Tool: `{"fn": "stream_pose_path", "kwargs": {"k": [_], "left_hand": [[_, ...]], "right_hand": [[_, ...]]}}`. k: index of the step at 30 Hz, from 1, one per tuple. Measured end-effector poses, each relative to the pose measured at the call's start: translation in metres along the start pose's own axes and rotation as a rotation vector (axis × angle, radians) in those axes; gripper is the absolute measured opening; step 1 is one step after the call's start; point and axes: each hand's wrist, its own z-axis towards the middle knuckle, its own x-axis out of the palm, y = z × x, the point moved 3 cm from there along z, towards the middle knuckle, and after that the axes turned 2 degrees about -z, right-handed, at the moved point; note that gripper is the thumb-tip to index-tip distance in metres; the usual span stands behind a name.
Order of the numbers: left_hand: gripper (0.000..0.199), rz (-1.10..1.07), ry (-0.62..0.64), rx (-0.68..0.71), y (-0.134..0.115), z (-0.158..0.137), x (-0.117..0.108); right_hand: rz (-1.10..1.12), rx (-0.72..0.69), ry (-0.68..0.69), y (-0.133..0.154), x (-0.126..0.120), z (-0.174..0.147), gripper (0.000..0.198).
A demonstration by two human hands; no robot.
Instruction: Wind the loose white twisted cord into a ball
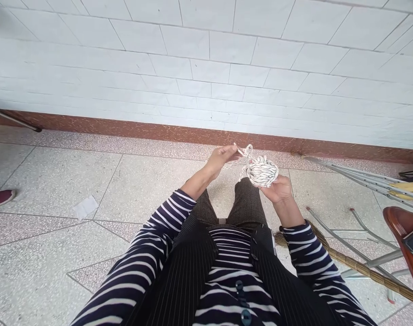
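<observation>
Rope [262,173]: wound into a compact bundle, held in the air over the floor [159,181], slightly right of centre. Right hand [278,189]: grip closed on the near right side of the rope, supporting it. Left hand [222,159]: grip pinching a strand [241,151], just left of the bundle. A small loop [249,148] stands at the bundle's far left side. Step in hand, as judged: working the strand with the bundle supported; whether this is tying or loosening cannot be established. The next move would call for a firm right grip and a controlled pull from the left, without snagging the loop or disturbing the windings. Paper [85,207] lies on the floor, left, well apart.
</observation>
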Motion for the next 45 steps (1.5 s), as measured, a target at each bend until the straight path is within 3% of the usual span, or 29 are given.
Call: {"fn": "stream_pose_path", "kwargs": {"k": [2,6,12,14,19,26,31,34,38,45], "left_hand": [[0.047,0.008,0.073,-0.076,0.012,-0.004,0.006],[0.051,0.012,0.104,-0.126,0.026,-0.004,0.011],[0.052,-0.051,0.202,-0.189,0.025,0.001,0.021],[0.049,-0.069,0.175,-0.158,0.018,0.002,0.022],[0.033,0.048,-0.053,0.009,0.000,0.002,0.014],[0.051,0.211,0.098,-0.036,0.003,-0.010,0.022],[0.047,0.686,-0.048,0.119,-0.009,-0.019,0.025],[0.042,0.878,-0.033,0.169,-0.014,-0.023,0.031],[0.031,0.978,-0.026,0.192,-0.015,-0.023,0.036],[0.033,0.950,-0.086,0.147,-0.017,-0.019,0.027]], "right_hand": [[-0.002,0.006,-0.005,-0.002,0.000,0.002,0.066],[0.005,0.024,0.001,-0.005,-0.001,0.002,0.067],[-0.026,0.058,0.123,-0.004,-0.005,-0.004,0.071],[-0.010,0.056,0.141,-0.003,-0.006,-0.006,0.071],[0.076,0.057,0.079,-0.002,-0.015,-0.015,0.061],[0.083,-0.015,0.028,0.003,-0.024,-0.018,0.065],[0.049,0.003,0.022,0.004,-0.025,-0.017,0.059],[0.050,0.011,0.033,0.004,-0.023,-0.017,0.059],[0.058,0.003,0.039,0.007,-0.017,-0.017,0.064],[0.107,0.038,0.056,0.007,-0.019,-0.016,0.069]]}}
